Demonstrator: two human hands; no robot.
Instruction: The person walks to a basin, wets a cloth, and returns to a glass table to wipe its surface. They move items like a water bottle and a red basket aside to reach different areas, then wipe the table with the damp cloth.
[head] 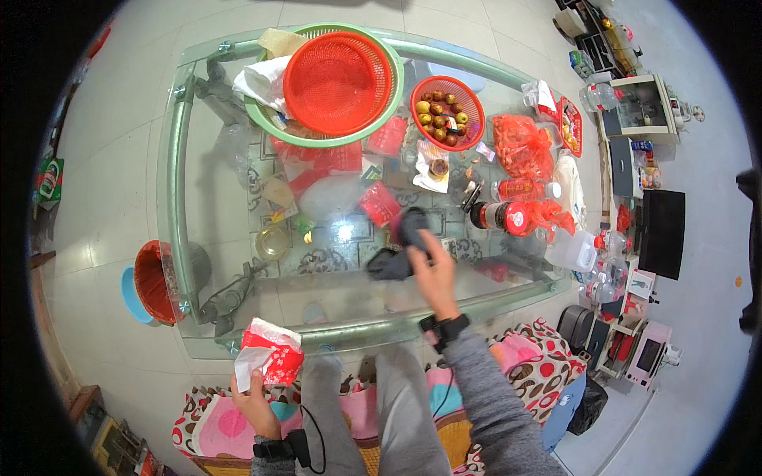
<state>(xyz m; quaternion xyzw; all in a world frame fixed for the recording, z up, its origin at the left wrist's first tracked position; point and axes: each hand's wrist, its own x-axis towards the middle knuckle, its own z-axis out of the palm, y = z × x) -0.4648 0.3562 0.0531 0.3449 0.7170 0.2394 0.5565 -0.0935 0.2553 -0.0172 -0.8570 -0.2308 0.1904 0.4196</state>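
Observation:
My left hand (256,401) holds a red-and-white packet of tissues (280,363) by its lower edge, in front of the glass table's near left corner. A white tissue (253,364) sticks out of the packet. Over the near half of the glass table (333,285), my right hand (434,273) grips a dark grey cloth item (412,225); blur hides what kind it is. Another dark piece (390,266) lies just left of my fingers, and whether the two are joined is unclear. A red packet (380,204) is beyond them.
Across the table are a red basket (336,83) inside a green one (394,89), a red basket of fruit (476,110), a bag of peanuts (518,146), a dark jar (491,215) and a plastic jug (571,251). A lined bin (153,282) stands at the left edge.

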